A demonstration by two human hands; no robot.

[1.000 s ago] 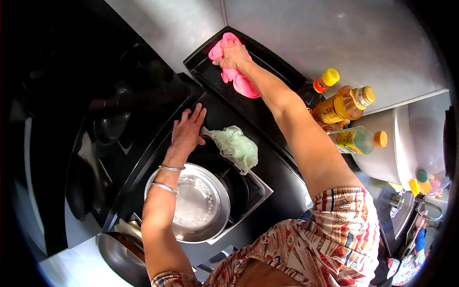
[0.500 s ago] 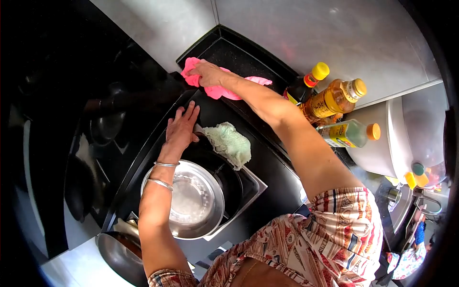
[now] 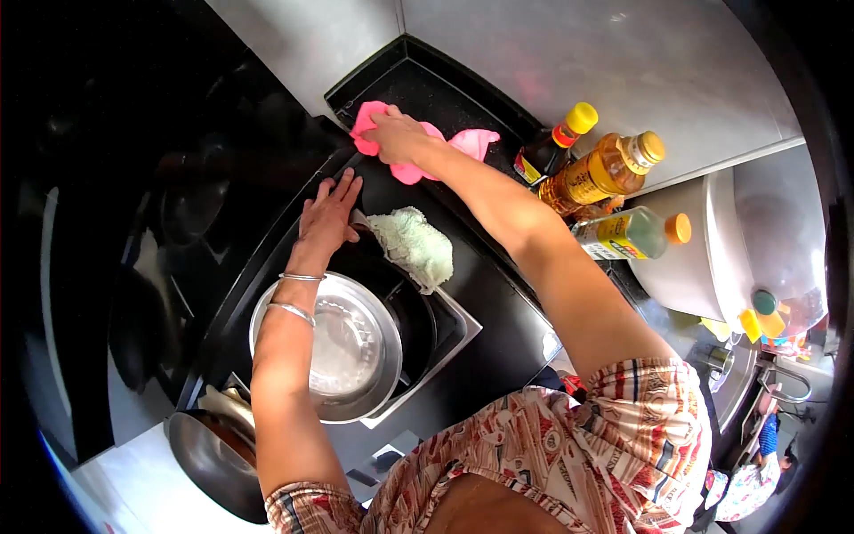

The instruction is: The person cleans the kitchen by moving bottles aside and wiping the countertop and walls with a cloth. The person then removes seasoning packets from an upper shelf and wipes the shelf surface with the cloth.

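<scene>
My right hand (image 3: 398,141) reaches to the back of the black counter. Its fingers press and grip a bright pink cloth (image 3: 411,172) at the front edge of a rimmed black ledge (image 3: 445,93). My left hand (image 3: 327,221), fingers spread, rests flat on the black surface behind the stove. A shiny metal pan (image 3: 356,356) sits on the burner below that hand, partly covered by my left forearm. Close to the left fingers lies a crumpled pale green cloth (image 3: 414,247).
Right of my right arm stand a dark bottle with a yellow cap (image 3: 547,151), an amber oil bottle (image 3: 592,178) and a clear bottle with an orange cap (image 3: 632,233). A wok (image 3: 213,463) is at lower left. A glossy dark panel (image 3: 133,222) rises on the left.
My right hand and the pink cloth have slid slightly rightward and nearer along the ledge. My left hand stays in place. The whole view has shifted a little.
</scene>
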